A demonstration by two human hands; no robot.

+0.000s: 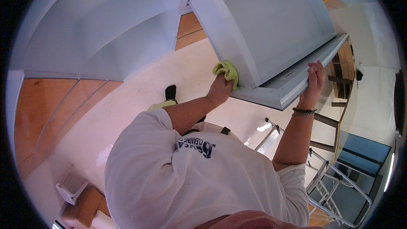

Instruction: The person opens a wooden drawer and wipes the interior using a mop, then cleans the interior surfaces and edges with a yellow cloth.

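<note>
My left hand (220, 89) grips a bunched yellow-green cloth (226, 70) and presses it to the near left corner of a pale grey box-like fixture (273, 19). A metal-edged rim (291, 86) runs along the near side of the fixture and sticks out past its body. On the right, my right hand (314, 76) holds the outer edge of this rim, its fingers bent upward. Part of its grip is hidden. Dark bracelets circle that wrist. A second yellowish cloth (161, 105) shows beside my left forearm.
White shelving (143, 35) curves across the upper left, above orange wooden panels (47, 108). An aluminium ladder (337, 190) stands at the lower right, near a wooden frame (337, 130). My black-clad foot (170, 92) is on the pale floor (133, 95). Cardboard boxes (81, 206) sit at the lower left.
</note>
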